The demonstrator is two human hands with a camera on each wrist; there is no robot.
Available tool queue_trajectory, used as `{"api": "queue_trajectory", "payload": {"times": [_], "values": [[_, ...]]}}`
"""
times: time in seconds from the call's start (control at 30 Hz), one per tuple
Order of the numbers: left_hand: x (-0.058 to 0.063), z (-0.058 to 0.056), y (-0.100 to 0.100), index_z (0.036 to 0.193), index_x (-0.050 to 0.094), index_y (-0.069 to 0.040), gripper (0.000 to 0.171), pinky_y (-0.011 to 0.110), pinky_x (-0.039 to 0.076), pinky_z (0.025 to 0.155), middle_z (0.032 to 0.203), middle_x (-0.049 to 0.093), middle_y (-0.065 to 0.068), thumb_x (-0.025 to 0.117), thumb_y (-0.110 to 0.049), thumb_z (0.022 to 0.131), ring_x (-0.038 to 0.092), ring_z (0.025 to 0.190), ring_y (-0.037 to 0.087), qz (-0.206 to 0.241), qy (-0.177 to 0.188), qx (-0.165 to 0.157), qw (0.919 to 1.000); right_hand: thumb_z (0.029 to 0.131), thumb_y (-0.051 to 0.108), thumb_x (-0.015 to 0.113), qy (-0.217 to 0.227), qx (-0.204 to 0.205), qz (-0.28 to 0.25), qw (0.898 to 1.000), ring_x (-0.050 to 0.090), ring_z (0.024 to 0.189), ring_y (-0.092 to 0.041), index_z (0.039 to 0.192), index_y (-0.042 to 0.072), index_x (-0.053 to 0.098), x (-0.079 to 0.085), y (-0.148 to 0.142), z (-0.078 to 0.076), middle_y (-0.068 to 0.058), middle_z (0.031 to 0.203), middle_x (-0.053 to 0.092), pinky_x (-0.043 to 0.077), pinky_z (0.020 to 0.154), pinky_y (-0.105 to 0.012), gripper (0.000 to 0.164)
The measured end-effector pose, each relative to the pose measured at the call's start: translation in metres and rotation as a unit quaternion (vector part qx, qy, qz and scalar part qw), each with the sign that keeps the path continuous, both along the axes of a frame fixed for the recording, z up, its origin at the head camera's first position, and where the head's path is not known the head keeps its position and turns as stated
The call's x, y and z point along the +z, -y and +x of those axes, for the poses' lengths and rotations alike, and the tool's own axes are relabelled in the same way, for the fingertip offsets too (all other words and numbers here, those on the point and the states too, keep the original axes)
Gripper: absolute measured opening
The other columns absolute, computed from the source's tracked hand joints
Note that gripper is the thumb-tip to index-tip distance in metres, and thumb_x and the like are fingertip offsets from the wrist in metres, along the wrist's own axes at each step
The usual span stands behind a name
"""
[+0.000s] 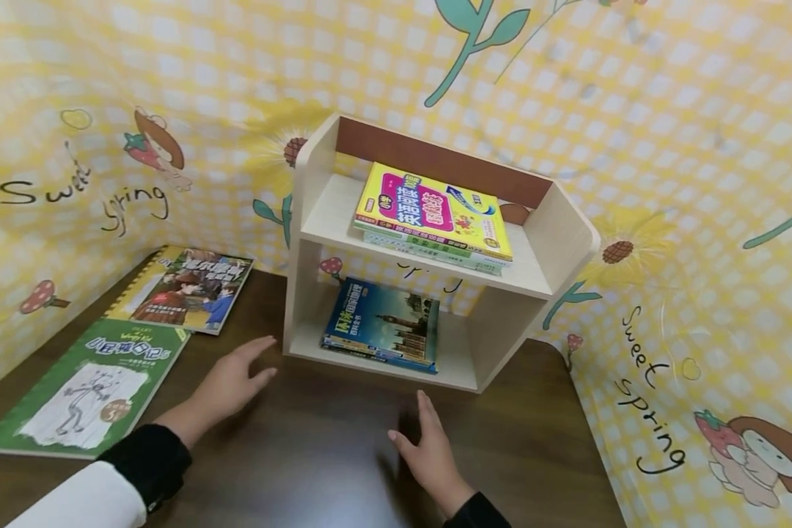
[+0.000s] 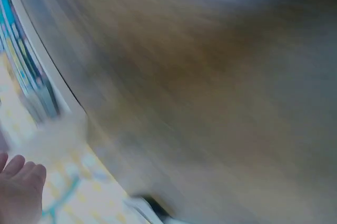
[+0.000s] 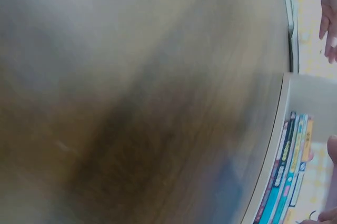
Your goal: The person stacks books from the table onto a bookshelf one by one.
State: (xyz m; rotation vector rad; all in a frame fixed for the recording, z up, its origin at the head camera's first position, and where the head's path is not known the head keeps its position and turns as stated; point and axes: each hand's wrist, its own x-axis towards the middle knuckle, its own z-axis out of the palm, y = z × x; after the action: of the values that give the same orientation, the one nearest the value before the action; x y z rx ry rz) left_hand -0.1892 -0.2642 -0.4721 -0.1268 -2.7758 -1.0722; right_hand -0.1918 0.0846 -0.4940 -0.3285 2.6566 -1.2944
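My left hand (image 1: 227, 381) hovers over the dark table with fingers extended, between the books at the left and the small shelf (image 1: 396, 257). Nothing is in it. In front of the shelf's lower right part is my right hand (image 1: 430, 447), its fingers straight and its thumb apart, also holding nothing. A stack of books with a blue cover (image 1: 383, 323) on top lies flat on the lower shelf. On the upper shelf lies another stack, topped by a yellow book (image 1: 435, 209). The left wrist view shows part of the left hand (image 2: 22, 190) at its lower left edge.
At the left of the table, a green book (image 1: 92, 389) lies flat beside a comic-style book (image 1: 194, 290) that overlaps a yellow one. A yellow checked cloth (image 1: 673, 147) with printed flowers surrounds the table (image 1: 303, 455) at the back and sides.
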Motion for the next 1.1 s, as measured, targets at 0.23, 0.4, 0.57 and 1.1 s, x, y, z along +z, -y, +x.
{"api": "queue_trajectory", "payload": {"times": [0.23,0.4,0.57,1.1], "values": [[0.001,0.015,0.074,0.140,0.028,0.019,0.066,0.068,0.029,0.099,0.137,0.030,0.045,0.061,-0.011,0.091,0.030,0.124,0.060,-0.017,0.037,0.115,0.9925,0.090,0.028,0.070,0.016,0.017,0.025,0.999,0.026,0.140,-0.043,0.153,0.003,0.022,0.005,-0.005,0.018,-0.026,0.156,0.018,0.032,0.105,-0.063,0.083],[-0.012,0.039,0.123,0.137,0.017,0.028,0.078,0.069,0.029,0.096,0.126,0.035,0.050,0.062,-0.016,0.091,0.034,0.116,0.063,-0.044,0.069,0.174,0.9813,0.089,0.028,0.070,0.017,0.047,0.030,0.998,0.024,0.141,-0.043,0.152,0.002,0.024,0.003,0.001,0.031,-0.025,0.156,0.019,0.030,0.105,-0.064,0.082],[-0.014,0.066,0.157,0.130,0.021,0.033,0.088,0.069,0.035,0.090,0.114,0.038,0.053,0.069,-0.026,0.086,0.039,0.105,0.064,-0.065,0.100,0.216,0.9691,0.089,0.026,0.071,0.002,0.069,0.035,0.997,0.023,0.142,-0.040,0.152,0.001,0.025,-0.001,0.009,0.039,-0.023,0.156,0.021,0.028,0.108,-0.062,0.082],[-0.008,0.090,0.175,0.112,0.030,0.037,0.102,0.060,0.040,0.084,0.105,0.035,0.054,0.079,-0.045,0.073,0.039,0.100,0.061,-0.103,0.247,0.324,0.9076,0.088,0.029,0.071,-0.013,0.106,0.063,0.992,0.025,0.142,-0.038,0.151,0.000,0.025,-0.007,0.022,0.047,-0.022,0.156,0.023,0.031,0.107,-0.059,0.083]]}}
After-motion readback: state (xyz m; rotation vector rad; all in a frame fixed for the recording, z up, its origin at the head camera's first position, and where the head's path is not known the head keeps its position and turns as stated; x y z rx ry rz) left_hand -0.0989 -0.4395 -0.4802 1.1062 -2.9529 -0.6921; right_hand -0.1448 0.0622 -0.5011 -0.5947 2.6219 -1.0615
